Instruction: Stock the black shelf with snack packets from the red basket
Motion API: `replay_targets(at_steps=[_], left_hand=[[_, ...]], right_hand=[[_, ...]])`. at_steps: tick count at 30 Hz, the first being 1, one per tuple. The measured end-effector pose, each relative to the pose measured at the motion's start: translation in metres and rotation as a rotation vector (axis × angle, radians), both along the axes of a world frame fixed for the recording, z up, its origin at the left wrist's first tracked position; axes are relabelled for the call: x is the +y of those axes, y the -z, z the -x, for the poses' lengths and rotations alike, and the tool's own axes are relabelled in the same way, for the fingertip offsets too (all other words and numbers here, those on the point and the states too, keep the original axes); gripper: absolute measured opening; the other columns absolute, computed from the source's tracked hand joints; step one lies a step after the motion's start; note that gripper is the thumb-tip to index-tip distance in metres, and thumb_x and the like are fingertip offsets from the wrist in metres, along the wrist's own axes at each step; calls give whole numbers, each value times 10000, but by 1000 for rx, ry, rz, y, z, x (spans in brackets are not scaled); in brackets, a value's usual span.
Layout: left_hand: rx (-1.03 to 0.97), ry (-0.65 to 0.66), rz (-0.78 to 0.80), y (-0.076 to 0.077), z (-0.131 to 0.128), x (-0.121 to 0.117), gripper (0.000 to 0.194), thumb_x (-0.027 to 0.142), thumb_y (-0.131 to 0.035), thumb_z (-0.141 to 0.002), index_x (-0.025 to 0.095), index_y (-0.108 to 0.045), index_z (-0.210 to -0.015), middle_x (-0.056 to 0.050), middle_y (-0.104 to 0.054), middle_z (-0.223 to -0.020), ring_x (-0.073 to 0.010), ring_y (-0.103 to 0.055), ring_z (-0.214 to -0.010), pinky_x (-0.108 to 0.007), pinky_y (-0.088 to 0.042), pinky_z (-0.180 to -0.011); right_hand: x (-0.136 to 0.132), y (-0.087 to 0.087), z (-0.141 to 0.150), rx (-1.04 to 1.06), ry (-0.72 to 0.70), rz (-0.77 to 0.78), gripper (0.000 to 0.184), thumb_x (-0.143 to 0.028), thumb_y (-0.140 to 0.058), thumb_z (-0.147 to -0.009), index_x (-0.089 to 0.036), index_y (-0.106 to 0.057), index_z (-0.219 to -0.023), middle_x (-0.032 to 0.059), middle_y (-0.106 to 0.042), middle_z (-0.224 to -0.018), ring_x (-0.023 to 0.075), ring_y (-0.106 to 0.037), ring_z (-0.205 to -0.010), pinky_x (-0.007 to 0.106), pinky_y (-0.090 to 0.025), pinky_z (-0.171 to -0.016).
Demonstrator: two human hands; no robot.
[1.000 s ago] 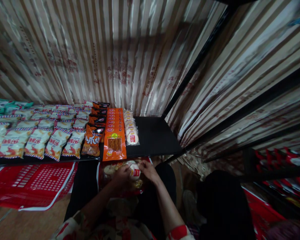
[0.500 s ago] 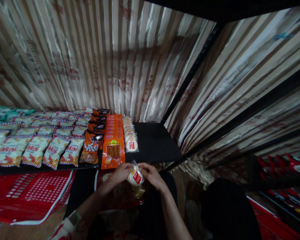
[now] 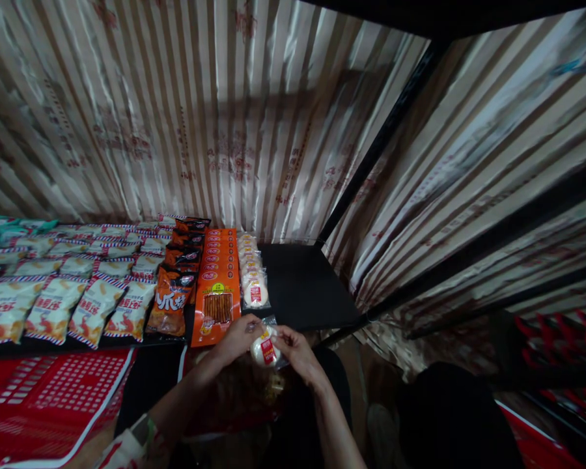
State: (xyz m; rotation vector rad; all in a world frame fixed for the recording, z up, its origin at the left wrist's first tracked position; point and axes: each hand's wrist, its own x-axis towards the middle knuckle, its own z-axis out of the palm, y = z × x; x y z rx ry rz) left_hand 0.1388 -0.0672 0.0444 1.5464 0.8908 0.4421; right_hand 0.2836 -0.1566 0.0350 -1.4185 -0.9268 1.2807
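Pinching a white packet by its edges between left hand and right hand, probably keeping the label uncovered, near similar packets overlapped beyond this grip, perhaps for saving space.

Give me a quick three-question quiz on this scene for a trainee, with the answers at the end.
1. True or false: the left hand and right hand both hold the white packet.
2. Which stands directly left of the white row on the shelf?
A) green bags
B) orange stick packs
C) striped bags
3. Fill in, higher or lower: the red basket sits ____ than the shelf.
Key: 1 true; 2 B; 3 lower.
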Motion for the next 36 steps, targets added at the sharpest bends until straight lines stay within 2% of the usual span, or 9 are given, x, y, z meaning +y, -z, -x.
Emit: replay_targets(at_steps=[3,9,12,16,20,26,29,32,36], left_hand=[[-49,-34,32,6,-2,1,288,335,-529,-695,133,-563,-897,-18,-599,-782,-135,-544,-710,-232,-415,-636],[-22,-129,89,13,-7,1,384,237,-553,-682,148,-504,-1052,38,-545,-692,-92,-508,-607,-195,-401,-574],[-44,-136,66,14,-14,6,314,178,-523,-684,153,-511,-997,29,-553,-728,-91,-523,-624,-198,-428,-598],[-12,-150,-65,12,-28,19,202,137,-505,-684,171,-531,-882,33,-547,-709,-95,-527,-634,-204,-442,-634],[71,-148,-179,5,-44,33,178,124,-503,-696,186,-537,-860,48,-524,-670,-88,-503,-603,-193,-424,-604],[118,-150,-297,-10,-73,57,236,105,-482,-715,183,-545,-929,35,-552,-706,-92,-520,-632,-197,-423,-632],[156,-144,-396,-18,-87,72,231,122,-481,-728,170,-557,-941,10,-583,-742,-110,-541,-663,-218,-429,-654],[173,-154,-418,-25,-101,89,295,130,-467,-747,165,-540,-1030,-11,-614,-795,-122,-566,-698,-229,-444,-676],[185,-190,-477,-32,-118,107,427,134,-438,-770,137,-454,-1197,-83,-618,-1012,-165,-579,-899,-283,-443,-830]], right_hand=[[1,4,-2,-11,45,18,488,-575,-661,-606,-180,-650,-891,22,-659,-743,164,-591,-676,278,-454,-636],[7,8,-6,19,184,22,501,-595,-686,-553,-181,-643,-831,35,-663,-727,188,-601,-667,304,-476,-627],[14,8,-11,50,238,-8,487,-577,-699,-552,-175,-641,-820,41,-661,-719,186,-598,-651,307,-479,-626],[24,5,-20,50,285,-56,474,-559,-705,-557,-179,-644,-833,32,-658,-703,176,-588,-620,305,-479,-620],[33,-1,-31,19,277,-84,477,-554,-691,-578,-180,-650,-870,34,-660,-729,177,-590,-636,307,-482,-638],[50,-9,-56,-85,263,-118,509,-543,-682,-588,-194,-652,-957,41,-668,-778,204,-603,-724,317,-494,-669],[67,-12,-72,-127,308,-164,490,-519,-679,-600,-194,-650,-965,43,-671,-794,210,-604,-759,319,-493,-684],[90,-15,-90,-174,344,-199,478,-514,-672,-603,-191,-648,-954,47,-671,-801,208,-605,-763,312,-489,-680],[125,-13,-113,-203,395,-214,477,-532,-673,-587,-175,-642,-902,51,-668,-780,201,-605,-732,305,-482,-663]])
